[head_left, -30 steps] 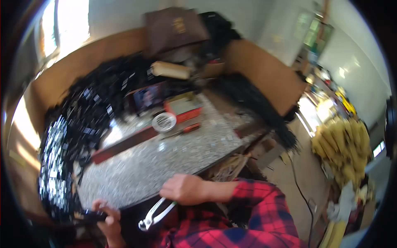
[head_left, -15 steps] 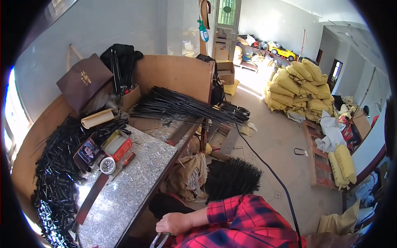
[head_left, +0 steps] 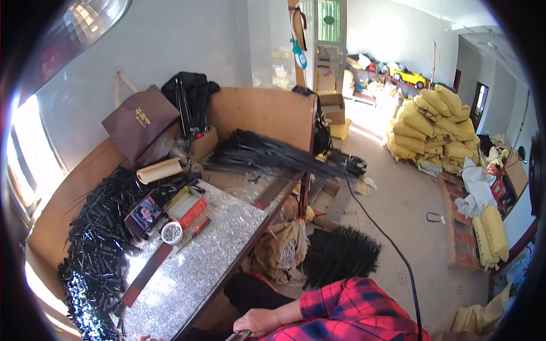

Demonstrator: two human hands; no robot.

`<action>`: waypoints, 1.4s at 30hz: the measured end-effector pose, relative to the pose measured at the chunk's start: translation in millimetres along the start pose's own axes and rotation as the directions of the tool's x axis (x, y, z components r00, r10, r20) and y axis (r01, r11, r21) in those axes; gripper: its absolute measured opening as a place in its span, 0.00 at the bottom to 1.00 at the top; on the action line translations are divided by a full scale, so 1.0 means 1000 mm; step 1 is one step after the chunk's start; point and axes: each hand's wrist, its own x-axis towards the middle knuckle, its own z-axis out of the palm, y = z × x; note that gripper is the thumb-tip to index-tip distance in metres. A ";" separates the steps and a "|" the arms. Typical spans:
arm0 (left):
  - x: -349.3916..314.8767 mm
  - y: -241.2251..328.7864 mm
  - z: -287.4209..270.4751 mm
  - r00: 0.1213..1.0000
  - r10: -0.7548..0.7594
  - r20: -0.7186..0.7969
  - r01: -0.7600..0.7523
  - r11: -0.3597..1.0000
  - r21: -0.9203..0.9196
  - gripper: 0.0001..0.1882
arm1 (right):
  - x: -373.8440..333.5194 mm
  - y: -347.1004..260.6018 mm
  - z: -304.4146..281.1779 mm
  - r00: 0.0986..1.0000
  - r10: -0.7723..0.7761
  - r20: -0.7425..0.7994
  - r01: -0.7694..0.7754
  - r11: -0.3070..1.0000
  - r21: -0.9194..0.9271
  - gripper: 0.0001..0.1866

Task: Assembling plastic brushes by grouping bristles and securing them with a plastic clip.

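My right hand (head_left: 259,322) is closed at the lower edge, beside the bench's front side. From its fingers projects a tool with silver and green handles (head_left: 242,335), like pliers; its working end is out of view. Only a sliver of my left hand (head_left: 149,337) shows at the bottom edge by the speckled bench top (head_left: 210,250), so its fingers are hidden. On the bench are a white cup of small metal pieces (head_left: 171,232), a red-handled screwdriver (head_left: 200,225), a red open box (head_left: 190,211) and a dark flat strip (head_left: 147,274).
A heap of short black parts (head_left: 94,256) lines the bench's left side, with a phone (head_left: 144,215) propped against it. Long black rods (head_left: 267,153) lie across the far end. A black cable (head_left: 380,234) crosses the floor; yellow sacks (head_left: 429,125) are stacked beyond.
The whole view has shifted, so the bench and room appear further right and lower. My right hand stays closed on the tool, lower in the picture; slightly more of my left hand shows.
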 end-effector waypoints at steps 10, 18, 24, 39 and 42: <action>0.000 -0.023 0.006 0.942 -0.336 -0.020 0.322 0.918 -0.233 0.22 | -0.008 0.005 -0.006 0.997 0.071 -0.019 -0.071 0.997 0.042 0.10; 0.006 0.029 0.031 0.975 -0.222 -0.001 0.171 0.754 -0.634 0.15 | 0.036 -0.013 -0.106 0.967 0.001 -0.256 -0.057 0.976 -0.210 0.12; -0.004 0.029 0.023 0.997 -0.070 0.043 0.082 0.813 -0.576 0.36 | 0.126 0.015 -0.197 0.916 0.183 -0.357 -0.314 0.881 -0.354 0.11; -0.019 0.038 0.020 0.979 -0.108 0.176 0.187 0.823 -0.537 0.31 | 0.249 0.077 -0.194 0.908 0.393 -0.147 -0.329 0.449 -0.831 0.10; -0.022 0.029 0.018 0.974 -0.104 0.200 0.197 0.827 -0.527 0.30 | 0.249 0.074 -0.192 0.901 0.413 -0.130 -0.316 0.421 -0.850 0.10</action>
